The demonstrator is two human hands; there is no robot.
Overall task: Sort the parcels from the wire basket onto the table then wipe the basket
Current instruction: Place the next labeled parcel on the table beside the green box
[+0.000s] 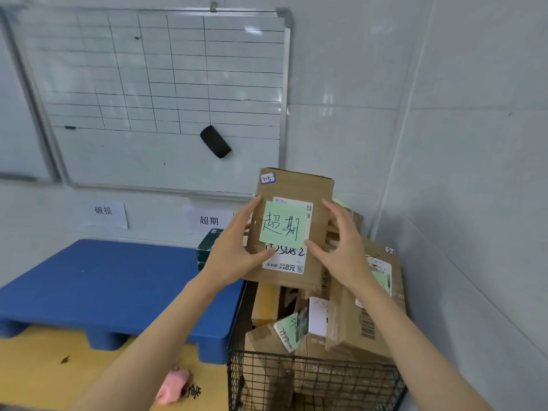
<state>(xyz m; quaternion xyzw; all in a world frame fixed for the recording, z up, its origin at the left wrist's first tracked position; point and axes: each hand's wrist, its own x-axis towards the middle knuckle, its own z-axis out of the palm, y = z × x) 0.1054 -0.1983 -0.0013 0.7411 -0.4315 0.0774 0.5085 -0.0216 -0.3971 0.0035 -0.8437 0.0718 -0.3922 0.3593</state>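
I hold a brown cardboard parcel [296, 188] upright above the black wire basket [311, 378]. A green sticky note [283, 225] with handwritten characters covers part of its white shipping label. My left hand [234, 250] grips the parcel's left edge, thumb on the front. My right hand [341, 247] grips the right edge the same way. Several more cardboard parcels [367, 315] are piled in the basket, some with green notes. A dark green box [206, 252] sits on the blue table [112, 280], partly hidden behind my left hand.
Paper signs [103, 213] are taped to the wall above the blue table, under a gridded whiteboard [166, 93] with a black eraser. A pink cloth [175, 385] lies on the yellow floor by the basket. Tiled walls close in at the right.
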